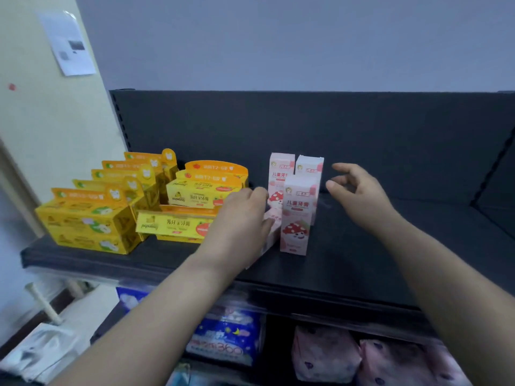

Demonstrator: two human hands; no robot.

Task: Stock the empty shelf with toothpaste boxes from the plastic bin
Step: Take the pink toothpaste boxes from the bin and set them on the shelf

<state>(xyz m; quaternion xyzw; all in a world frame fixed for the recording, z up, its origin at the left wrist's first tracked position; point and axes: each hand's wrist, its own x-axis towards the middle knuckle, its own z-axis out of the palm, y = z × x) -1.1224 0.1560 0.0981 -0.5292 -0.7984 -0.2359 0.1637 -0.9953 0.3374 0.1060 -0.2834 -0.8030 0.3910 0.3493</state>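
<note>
Left hand (239, 218) grips a tilted pink carton (271, 232) on the dark shelf (362, 260). Right hand (359, 193) hovers, fingers spread, beside three upright rectangular pink cartons (296, 215).

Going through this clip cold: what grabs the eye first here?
The yellow toothpaste boxes crowding the dark shelf's left end, then three upright pink boxes mid-shelf. The left hand covers a tilted pink box; the right hand hovers open beside them.
</note>
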